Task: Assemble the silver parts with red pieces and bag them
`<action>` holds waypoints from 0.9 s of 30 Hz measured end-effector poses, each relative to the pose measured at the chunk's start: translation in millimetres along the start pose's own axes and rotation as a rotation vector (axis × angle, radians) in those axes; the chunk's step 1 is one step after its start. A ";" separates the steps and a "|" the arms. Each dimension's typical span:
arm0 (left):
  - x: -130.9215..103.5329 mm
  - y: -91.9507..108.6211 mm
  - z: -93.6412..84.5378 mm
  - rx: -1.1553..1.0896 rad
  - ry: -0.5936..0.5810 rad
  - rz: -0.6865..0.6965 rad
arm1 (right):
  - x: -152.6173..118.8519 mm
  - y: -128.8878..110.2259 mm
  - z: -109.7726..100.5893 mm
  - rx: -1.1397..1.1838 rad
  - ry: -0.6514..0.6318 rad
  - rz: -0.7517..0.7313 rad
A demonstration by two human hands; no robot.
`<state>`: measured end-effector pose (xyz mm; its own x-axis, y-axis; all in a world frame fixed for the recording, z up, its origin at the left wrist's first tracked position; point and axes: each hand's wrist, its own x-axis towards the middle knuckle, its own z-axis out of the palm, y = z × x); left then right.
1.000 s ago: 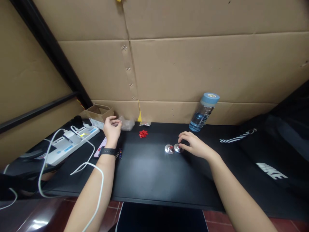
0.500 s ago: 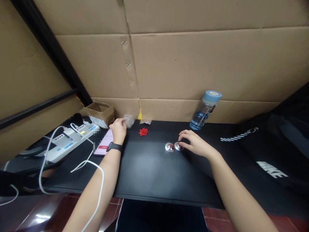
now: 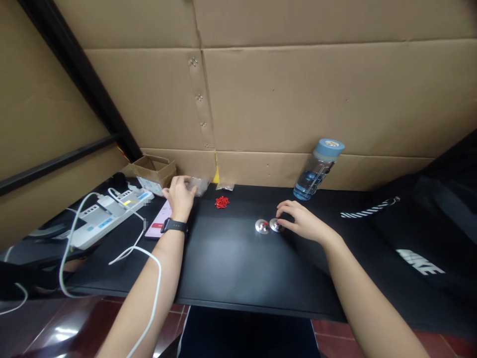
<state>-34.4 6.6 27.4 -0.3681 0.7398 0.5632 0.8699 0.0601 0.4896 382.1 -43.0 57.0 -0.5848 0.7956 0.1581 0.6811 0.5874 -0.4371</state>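
My left hand (image 3: 181, 198), with a dark watch on the wrist, reaches to the back left of the black table, its fingers spread. Just beyond its fingertips lies a crumpled clear plastic bag (image 3: 201, 186); whether they touch is hard to tell. My right hand (image 3: 303, 223) has its thumb and fingertips closed on a small shiny metal disc (image 3: 275, 226). A matching domed disc (image 3: 262, 226), red at its centre, lies flat right beside it. Between my hands, further back, sits a little heap of red cord-like pieces (image 3: 222, 202).
A phone (image 3: 158, 224) lies under my left wrist, near a white power strip (image 3: 112, 219). A white cable (image 3: 159, 278) crosses my left forearm. An open cardboard box (image 3: 154, 174), a small clear packet (image 3: 225, 187) and a water bottle (image 3: 313, 171) stand at the back. A black bag (image 3: 428, 233) fills the right.
My left hand's fingers have spread apart, and the hand has shifted slightly away from the plastic bag. My right hand and the discs have stayed in place.
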 end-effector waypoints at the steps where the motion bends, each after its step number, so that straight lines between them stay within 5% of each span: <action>1: -0.3 1.5 -2.6 0.013 0.005 -0.003 | -0.1 0.1 -0.1 0.000 0.000 0.003; 6: -0.9 8.1 -19.0 0.043 0.043 -0.011 | -0.1 -0.3 -0.5 0.003 -0.004 0.005; 14: -13.1 47.8 -43.9 -0.134 0.339 0.180 | -0.5 2.6 -1.7 0.004 0.014 -0.001; 16: -28.0 68.5 -40.5 -0.159 0.231 0.324 | -0.7 4.2 -2.4 0.002 0.022 -0.002; 21: -75.3 117.4 -14.1 -0.155 -0.340 0.747 | 0.2 10.7 -2.5 -0.012 0.044 -0.013; 27: -95.1 119.3 21.6 -0.091 -0.593 0.829 | -1.8 13.9 -2.7 -0.037 0.030 0.005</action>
<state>111.5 -42.1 17.9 0.5813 0.7393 0.3399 0.7396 -0.6542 0.1581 393.7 -35.9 53.0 -0.5683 0.8023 0.1825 0.7003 0.5881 -0.4046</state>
